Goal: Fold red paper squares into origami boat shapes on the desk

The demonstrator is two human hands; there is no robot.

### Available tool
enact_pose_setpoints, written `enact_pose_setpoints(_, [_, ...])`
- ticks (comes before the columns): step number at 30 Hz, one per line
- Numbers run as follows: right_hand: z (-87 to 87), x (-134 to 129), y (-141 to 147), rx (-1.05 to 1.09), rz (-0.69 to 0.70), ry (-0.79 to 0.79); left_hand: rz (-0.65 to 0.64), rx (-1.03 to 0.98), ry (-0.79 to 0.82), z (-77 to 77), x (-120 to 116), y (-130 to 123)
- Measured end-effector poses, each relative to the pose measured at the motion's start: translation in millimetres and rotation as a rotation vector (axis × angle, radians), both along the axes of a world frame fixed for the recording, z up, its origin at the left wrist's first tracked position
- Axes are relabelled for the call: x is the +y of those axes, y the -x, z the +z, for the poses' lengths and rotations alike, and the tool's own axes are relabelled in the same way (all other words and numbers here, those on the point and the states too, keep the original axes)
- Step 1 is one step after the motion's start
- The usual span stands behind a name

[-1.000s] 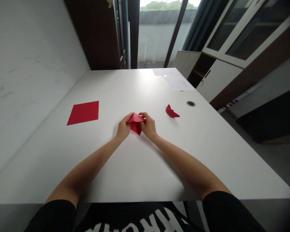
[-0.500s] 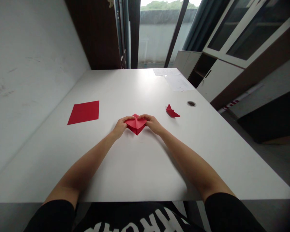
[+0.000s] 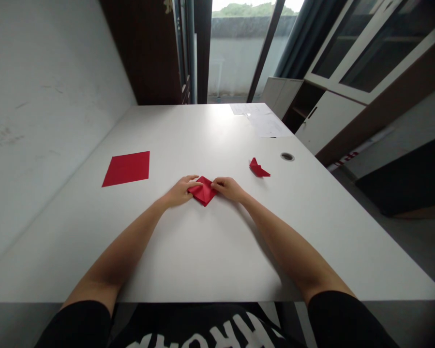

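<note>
A folded red paper (image 3: 204,193), roughly diamond-shaped, lies between my two hands near the middle of the white table (image 3: 202,251). At its left corner my left hand (image 3: 181,191) grips it, with the thumb below and a finger across the top. The right corner is pinched by my right hand (image 3: 229,188), whose fingers are curled together. A flat red sheet (image 3: 127,168) rests on the table to the left. Off to the right sits a small folded red paper shape (image 3: 258,167) with pointed ends.
White papers (image 3: 266,123) lie at the table's far right. A round cable hole (image 3: 287,156) is set in the tabletop on the right. A pale wall (image 3: 50,121) borders the table's left side, and cabinets (image 3: 329,121) stand beyond its right edge.
The folded paper now lies lower and flatter, its front lip less raised. My left hand has shifted slightly left and its fingers have spread a little. My right hand has moved slightly down.
</note>
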State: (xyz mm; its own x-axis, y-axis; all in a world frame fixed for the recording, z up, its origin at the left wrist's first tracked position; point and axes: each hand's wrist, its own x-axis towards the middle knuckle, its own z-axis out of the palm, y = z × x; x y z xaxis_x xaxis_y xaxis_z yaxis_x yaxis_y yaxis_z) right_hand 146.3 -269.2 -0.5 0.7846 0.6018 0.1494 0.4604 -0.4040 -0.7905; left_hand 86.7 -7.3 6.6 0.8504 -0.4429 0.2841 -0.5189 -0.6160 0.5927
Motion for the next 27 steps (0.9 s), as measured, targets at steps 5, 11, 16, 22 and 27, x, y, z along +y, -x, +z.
enact_pose_setpoints(5, [-6.2,-0.2,-0.2,-0.306,-0.033,0.111,-0.108,0.032,-0.173,-0.6,-7.0,11.4])
enact_pose_setpoints(11, [-11.0,2.9,-3.9,-0.420,-0.024,0.203,-0.131,0.034,-0.352,-7.8,-10.6,26.7])
enact_pose_setpoints(16, [-13.0,13.0,-2.2,-0.463,0.116,0.257,-0.180,0.010,-0.366,-6.4,-5.7,37.9])
enact_pose_setpoints(22, [-10.1,14.1,-2.2,-0.503,0.178,0.341,-0.181,0.002,-0.388,-6.3,-6.8,41.3])
enact_pose_setpoints(27, [-7.2,13.5,-2.0,-0.499,0.190,0.348,-0.161,-0.002,-0.363,-8.9,-6.7,40.9])
